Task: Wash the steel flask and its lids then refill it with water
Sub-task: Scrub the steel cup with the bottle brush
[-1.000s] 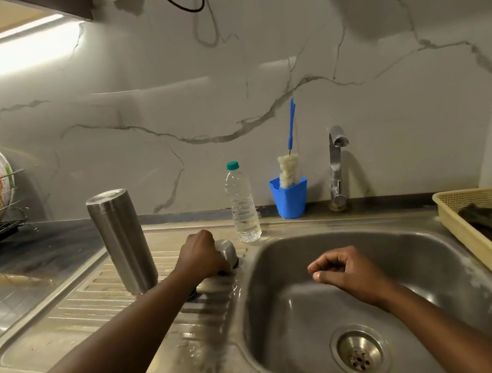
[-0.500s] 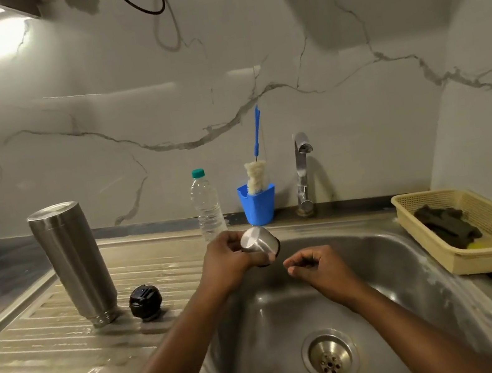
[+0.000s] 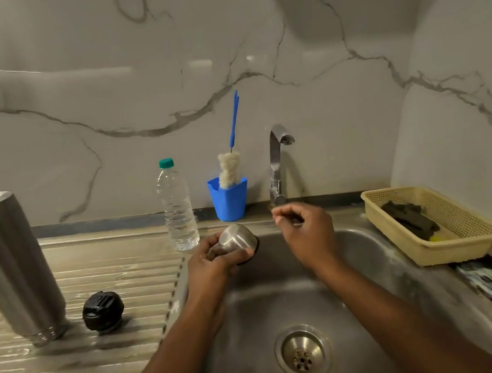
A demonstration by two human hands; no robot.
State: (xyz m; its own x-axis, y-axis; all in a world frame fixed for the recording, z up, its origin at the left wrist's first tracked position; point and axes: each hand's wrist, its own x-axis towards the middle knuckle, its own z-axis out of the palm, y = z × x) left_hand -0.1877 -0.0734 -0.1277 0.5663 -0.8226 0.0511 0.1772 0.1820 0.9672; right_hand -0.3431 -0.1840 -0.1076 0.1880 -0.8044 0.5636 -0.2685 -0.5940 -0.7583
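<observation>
Setting: marble wall (image 3: pixel 88 82); wet steel drainboard (image 3: pixel 72 365) beside the sink (image 3: pixel 366 263).
Flask (image 3: pixel 6 268): stands on drainboard, far left.
Black lid (image 3: pixel 103 311): on drainboard, just right of flask.
Bottle (image 3: pixel 177 208): at back, near sink corner.
Left hand (image 3: pixel 215 264): fingers wrapped round tilted steel lid (image 3: pixel 237 240), over sink's left rim.
Cup (image 3: pixel 229 197): blue, brush (image 3: pixel 230 169) inside.
Tap (image 3: pixel 278 164): right of cup.
Right hand (image 3: pixel 309 234): near tap base, fingers curled, thumb to forefinger; pinching anything, cannot tell.
Basket (image 3: pixel 465 243): right of sink.
</observation>
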